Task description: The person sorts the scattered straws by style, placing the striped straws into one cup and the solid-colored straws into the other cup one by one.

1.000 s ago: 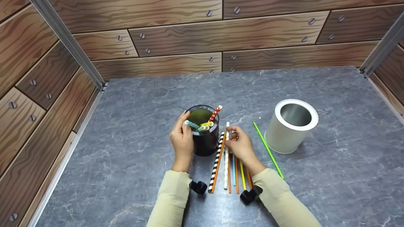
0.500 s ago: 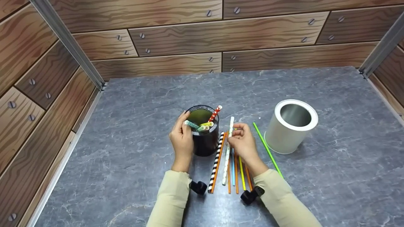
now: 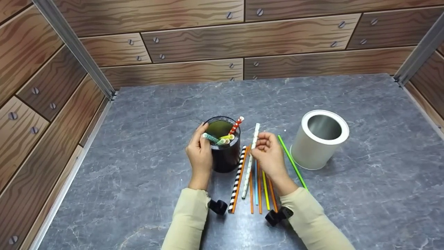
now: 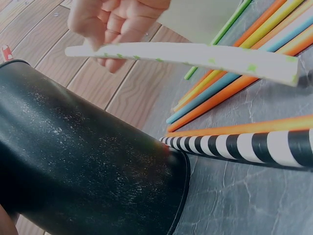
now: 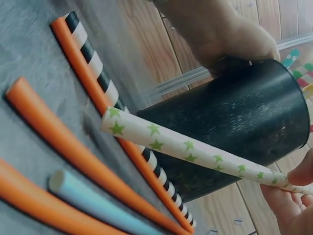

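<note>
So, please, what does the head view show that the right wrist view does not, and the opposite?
Only the head view shows the white can and the green straw lying beside it.

Only the right wrist view shows clearly that the white straw bears green stars; in the head view they are too small to read.

Both show the left hand holding the black container, the right hand pinching the white straw, and the black-and-white striped straw.
</note>
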{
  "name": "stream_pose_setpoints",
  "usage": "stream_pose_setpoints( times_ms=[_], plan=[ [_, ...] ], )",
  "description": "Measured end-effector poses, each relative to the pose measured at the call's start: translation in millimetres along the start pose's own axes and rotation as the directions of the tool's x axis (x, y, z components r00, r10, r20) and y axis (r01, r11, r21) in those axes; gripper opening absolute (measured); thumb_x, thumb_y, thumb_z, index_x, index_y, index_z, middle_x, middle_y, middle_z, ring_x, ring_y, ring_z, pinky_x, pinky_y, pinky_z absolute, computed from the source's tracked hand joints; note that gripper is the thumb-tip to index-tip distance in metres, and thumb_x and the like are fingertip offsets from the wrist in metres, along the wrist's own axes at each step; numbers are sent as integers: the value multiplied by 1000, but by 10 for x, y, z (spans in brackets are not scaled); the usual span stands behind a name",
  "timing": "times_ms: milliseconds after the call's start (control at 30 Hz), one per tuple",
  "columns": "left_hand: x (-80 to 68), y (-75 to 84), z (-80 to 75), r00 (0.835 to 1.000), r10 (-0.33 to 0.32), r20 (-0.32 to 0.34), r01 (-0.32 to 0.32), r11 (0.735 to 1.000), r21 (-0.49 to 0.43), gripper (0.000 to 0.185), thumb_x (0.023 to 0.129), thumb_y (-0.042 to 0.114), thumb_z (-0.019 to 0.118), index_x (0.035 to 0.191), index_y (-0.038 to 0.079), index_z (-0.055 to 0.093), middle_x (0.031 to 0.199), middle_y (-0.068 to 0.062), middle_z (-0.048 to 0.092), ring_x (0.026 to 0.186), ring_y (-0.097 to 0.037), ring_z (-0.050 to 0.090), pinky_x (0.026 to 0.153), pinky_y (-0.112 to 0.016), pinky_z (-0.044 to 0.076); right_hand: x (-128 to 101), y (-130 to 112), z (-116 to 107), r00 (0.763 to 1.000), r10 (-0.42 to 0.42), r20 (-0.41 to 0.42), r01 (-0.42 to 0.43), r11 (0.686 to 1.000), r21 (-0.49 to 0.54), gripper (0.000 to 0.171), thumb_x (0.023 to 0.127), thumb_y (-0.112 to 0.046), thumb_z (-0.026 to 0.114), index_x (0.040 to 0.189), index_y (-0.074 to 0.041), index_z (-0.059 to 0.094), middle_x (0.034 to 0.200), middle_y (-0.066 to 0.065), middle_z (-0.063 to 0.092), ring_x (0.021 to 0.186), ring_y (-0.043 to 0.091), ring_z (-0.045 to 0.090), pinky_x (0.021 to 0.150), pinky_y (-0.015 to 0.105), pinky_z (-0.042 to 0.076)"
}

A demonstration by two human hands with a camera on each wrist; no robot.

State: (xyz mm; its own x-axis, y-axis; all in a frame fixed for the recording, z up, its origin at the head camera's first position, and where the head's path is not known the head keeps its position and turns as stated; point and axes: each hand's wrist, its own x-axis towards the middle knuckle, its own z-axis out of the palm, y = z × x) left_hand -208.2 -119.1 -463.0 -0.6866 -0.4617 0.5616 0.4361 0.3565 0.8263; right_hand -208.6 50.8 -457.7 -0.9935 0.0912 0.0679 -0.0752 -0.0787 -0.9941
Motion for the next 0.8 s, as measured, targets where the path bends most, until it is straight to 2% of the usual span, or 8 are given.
stream_pose_setpoints(
  times_ms=[167, 433, 600, 800],
  plan=[
    [1, 5, -6, 1000, 23, 1, -23, 1000, 12, 29, 87, -3, 47, 108, -2, 66, 113, -17, 65, 112, -28, 58, 96, -38, 45, -40, -60, 2, 998, -66, 1, 66, 998, 16, 42, 63, 21, 50, 104, 8, 46, 85, 9, 53, 74, 13, 53, 66, 18, 48],
    [1, 3, -8, 1000, 17, 3, -17, 1000, 0, 30, 85, -4, 47, 108, -2, 66, 114, -18, 64, 113, -30, 57, 98, -37, 45, -76, -104, 9, 980, -197, -36, 198, 980, 31, 40, 63, 22, 55, 101, 9, 47, 86, 9, 52, 78, 13, 53, 73, 20, 49],
    [4, -6, -6, 1000, 18, 1, -18, 1000, -1, 31, 85, -4, 47, 108, -3, 66, 114, -18, 64, 113, -31, 56, 99, -36, 44, -106, -177, 7, 961, -272, -51, 274, 961, 31, 40, 64, 21, 58, 100, 10, 46, 86, 9, 52, 77, 12, 54, 72, 18, 49],
    [9, -5, -6, 1000, 22, -2, -22, 1000, -3, 30, 85, -5, 46, 108, -3, 66, 114, -18, 64, 113, -35, 56, 99, -36, 43, -142, -263, 1, 947, -316, -62, 320, 946, 56, 37, 66, 21, 54, 100, 8, 45, 86, 8, 52, 77, 13, 54, 61, 17, 51]
  ],
)
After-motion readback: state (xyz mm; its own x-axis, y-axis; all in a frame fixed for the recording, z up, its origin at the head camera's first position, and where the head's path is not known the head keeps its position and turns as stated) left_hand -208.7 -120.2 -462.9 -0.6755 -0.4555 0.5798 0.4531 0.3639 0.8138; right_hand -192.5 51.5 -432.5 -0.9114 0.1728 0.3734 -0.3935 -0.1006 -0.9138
